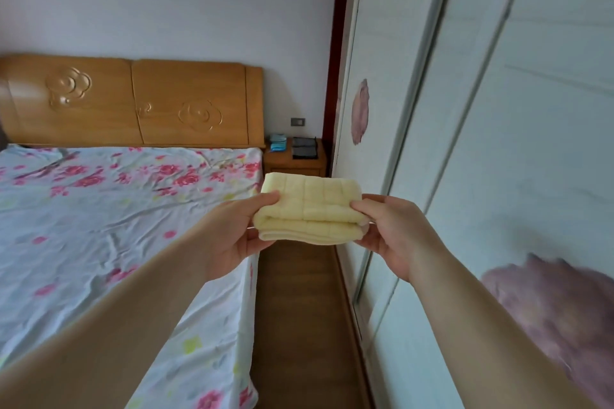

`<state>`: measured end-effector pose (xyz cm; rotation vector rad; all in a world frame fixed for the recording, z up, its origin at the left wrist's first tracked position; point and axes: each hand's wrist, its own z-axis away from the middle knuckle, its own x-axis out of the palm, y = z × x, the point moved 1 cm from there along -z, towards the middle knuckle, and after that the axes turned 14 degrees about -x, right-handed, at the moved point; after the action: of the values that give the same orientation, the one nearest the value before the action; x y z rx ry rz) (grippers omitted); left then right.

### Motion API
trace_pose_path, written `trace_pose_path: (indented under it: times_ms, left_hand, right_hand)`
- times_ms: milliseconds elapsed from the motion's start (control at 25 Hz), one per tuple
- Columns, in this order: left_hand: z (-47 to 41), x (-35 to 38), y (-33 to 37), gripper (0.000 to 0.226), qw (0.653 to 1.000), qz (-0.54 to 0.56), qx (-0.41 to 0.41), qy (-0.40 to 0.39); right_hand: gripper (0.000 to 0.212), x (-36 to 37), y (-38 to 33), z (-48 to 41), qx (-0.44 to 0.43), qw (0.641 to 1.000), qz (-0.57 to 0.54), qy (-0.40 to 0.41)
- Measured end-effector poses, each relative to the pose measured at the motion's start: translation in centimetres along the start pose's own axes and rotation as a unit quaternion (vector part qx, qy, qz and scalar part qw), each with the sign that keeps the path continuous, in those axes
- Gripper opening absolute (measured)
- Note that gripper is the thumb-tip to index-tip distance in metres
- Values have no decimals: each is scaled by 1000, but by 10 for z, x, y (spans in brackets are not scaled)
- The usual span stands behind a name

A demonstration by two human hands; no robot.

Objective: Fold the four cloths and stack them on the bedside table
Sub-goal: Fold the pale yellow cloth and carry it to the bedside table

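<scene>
**Folded yellow cloth in hand, on the way to the desk**

The folding of this piece looks finished and the step in hand is the carry. The yellow cloth (pixel 310 206) is a thick, neat packet of several layers, held in the air above the floor (pixel 299 309) in the narrow aisle between the bed (pixel 99 226) and the wardrobe (pixel 498 109). The left hand (pixel 232 236) pinches its left end, thumb on top and the other fingers (pixel 262 242) curled underneath. The right hand (pixel 392 236) grasps the right end the same way, so both hands are clamped on the cloth and neither is free.

The desk (pixel 292 165) stands well ahead, at the end of the aisle beside the headboard (pixel 133 103). On it lie a folded blue cloth (pixel 278 142) at the left and a folded dark cloth (pixel 304 147) at the right, side by side. At this distance I cannot tell how many pieces each pile holds. No loose cloth shows on the visible part of the bed, so the task seems far along.

The next move calls for walking forward, keeping the packet level and pinched so the layers do not slide open, then lowering it flat onto one of the piles. The edges should line up before the fingers let go, or the stack may lean
</scene>
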<state>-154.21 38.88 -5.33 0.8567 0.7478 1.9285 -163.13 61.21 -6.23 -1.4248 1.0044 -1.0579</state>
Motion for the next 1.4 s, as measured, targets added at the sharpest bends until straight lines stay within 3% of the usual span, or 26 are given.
trace_pose_path:
  times_ms: [800, 1200, 1400]
  left_hand:
    - [-486, -33, 375, 38, 998, 4, 1, 60]
    - [-743, -54, 555, 39, 1000, -2, 2, 20]
    - [-876, -55, 629, 40, 999, -39, -23, 0]
  right_hand:
    - [20, 125, 57, -625, 24, 999, -36, -30]
    - [24, 182, 89, -915, 8, 1000, -22, -16]
    - [40, 189, 120, -1050, 8, 1000, -16, 10]
